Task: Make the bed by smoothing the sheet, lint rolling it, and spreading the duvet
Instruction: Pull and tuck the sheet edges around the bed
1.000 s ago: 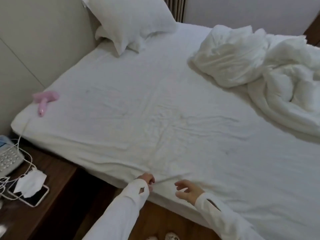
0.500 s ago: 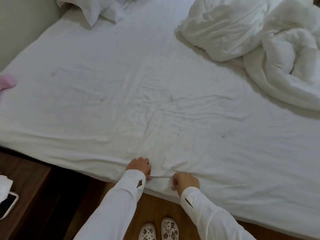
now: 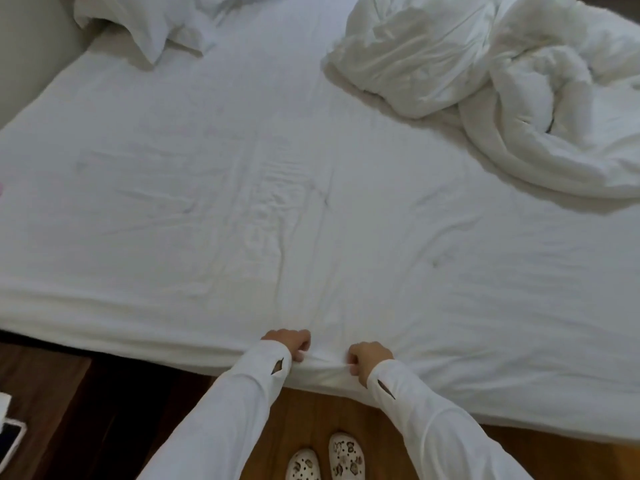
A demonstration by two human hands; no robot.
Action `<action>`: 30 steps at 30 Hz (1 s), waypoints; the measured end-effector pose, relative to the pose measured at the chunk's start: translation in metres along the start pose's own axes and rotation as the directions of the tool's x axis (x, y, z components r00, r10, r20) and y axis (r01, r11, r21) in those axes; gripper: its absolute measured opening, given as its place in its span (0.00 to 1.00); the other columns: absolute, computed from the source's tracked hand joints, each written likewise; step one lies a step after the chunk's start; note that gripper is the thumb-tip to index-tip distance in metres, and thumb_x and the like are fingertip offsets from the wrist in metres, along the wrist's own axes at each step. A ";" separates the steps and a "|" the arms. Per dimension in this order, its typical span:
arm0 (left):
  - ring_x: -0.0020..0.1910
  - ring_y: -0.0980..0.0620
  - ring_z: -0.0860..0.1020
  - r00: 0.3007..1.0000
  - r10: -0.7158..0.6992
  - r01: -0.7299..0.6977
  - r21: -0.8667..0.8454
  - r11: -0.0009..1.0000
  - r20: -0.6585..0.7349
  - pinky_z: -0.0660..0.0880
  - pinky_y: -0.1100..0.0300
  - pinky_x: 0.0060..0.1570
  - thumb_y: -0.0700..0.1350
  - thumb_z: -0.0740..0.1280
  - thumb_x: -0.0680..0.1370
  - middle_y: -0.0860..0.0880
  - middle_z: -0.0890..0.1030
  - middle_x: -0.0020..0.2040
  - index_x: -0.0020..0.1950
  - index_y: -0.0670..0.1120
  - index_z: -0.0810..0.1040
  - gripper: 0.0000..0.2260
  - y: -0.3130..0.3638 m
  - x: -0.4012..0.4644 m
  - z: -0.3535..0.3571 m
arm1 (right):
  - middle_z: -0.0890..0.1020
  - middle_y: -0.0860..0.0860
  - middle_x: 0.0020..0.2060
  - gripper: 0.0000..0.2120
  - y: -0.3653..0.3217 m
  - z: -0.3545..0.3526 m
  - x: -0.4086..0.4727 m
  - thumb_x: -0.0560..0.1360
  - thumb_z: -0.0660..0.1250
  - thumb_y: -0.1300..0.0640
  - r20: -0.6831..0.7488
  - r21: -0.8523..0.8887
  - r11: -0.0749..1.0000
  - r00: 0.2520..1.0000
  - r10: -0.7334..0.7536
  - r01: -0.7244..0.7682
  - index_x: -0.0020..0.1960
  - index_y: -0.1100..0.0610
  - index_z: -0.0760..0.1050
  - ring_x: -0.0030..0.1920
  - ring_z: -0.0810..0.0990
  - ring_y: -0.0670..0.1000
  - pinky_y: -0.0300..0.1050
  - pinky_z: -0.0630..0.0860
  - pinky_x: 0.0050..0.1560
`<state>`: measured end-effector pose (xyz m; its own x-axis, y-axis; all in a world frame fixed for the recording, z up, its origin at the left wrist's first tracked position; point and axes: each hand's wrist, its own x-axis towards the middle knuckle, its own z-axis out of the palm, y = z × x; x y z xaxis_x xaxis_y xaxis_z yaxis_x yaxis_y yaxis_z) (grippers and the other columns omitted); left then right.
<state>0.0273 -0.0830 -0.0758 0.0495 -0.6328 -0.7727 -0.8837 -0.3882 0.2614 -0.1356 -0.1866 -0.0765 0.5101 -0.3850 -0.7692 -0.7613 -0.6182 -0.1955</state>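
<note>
Both hands — left [image 3: 289, 342], right [image 3: 367, 358] — had fingers curled, pinching the sheet [image 3: 311, 220] hem: thin, limp, light — best pulled from the edge.

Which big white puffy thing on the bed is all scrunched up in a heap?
The duvet, bunched in a crumpled heap at the bed's far right. The pillow at the far left keeps its flat shape.

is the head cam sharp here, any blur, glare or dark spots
Head view: soft overall, sheet wrinkles smeared; no glare; dim, bluish light; shadow under the duvet and beside the bed at lower left; both hands are readable at the sheet's edge.
</note>
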 end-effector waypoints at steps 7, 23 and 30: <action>0.65 0.48 0.72 0.999 -0.035 0.033 0.063 0.997 0.040 0.67 0.57 0.62 0.45 0.61 0.80 0.48 0.74 0.66 0.66 0.48 0.73 0.14 0.004 0.018 0.013 | 0.78 0.55 0.61 0.14 0.003 0.019 0.001 0.78 0.63 0.60 0.051 -0.006 0.999 0.998 0.046 -0.045 0.62 0.57 0.77 0.62 0.76 0.55 0.43 0.72 0.59; 0.65 0.47 0.67 0.964 0.227 -0.207 0.149 0.967 -0.137 0.63 0.57 0.63 0.48 0.66 0.77 0.48 0.67 0.67 0.70 0.50 0.66 0.22 -0.060 -0.015 0.041 | 0.77 0.50 0.54 0.10 -0.049 0.038 -0.006 0.76 0.63 0.50 -0.213 0.124 0.992 0.975 0.058 -0.031 0.54 0.52 0.75 0.58 0.75 0.52 0.46 0.74 0.57; 0.70 0.46 0.59 0.967 0.182 -0.120 0.311 0.943 -0.177 0.57 0.55 0.68 0.44 0.66 0.75 0.49 0.59 0.72 0.74 0.55 0.57 0.30 -0.156 -0.050 0.025 | 0.61 0.48 0.70 0.28 -0.155 0.034 0.020 0.74 0.67 0.46 -0.312 0.015 0.971 0.924 -0.221 0.237 0.71 0.48 0.64 0.70 0.61 0.52 0.45 0.63 0.69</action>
<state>0.1513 0.0263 -0.0926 -0.0305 -0.8013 -0.5975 -0.9839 -0.0813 0.1592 -0.0213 -0.0750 -0.0825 0.7641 -0.4331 -0.4780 -0.6247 -0.6815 -0.3811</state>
